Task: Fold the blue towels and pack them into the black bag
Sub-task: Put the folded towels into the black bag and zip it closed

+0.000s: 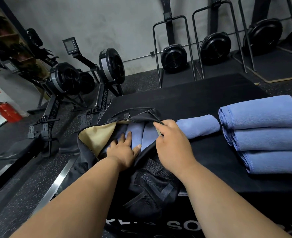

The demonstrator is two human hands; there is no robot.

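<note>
Pressing towel in bag (136, 134) flat with left hand (124, 150), fingers straight | right hand (172, 143) pinching the black bag (147, 184) rim, holding its mouth open | next rolled towel (199, 125) lying just right of the right hand, long axis pointing toward the opening | folded stack (265, 133) waiting farther right.

my hands: 2, left hand (122, 152) and right hand (171, 143) | black bag (150, 186): 1 | blue towels in bag (138, 134): 2 that I can make out | rolled towel (198, 125) on worktop (201, 98): 1 | folded towels stacked (265, 134): 3 | fire extinguishers (7, 111): 2
</note>
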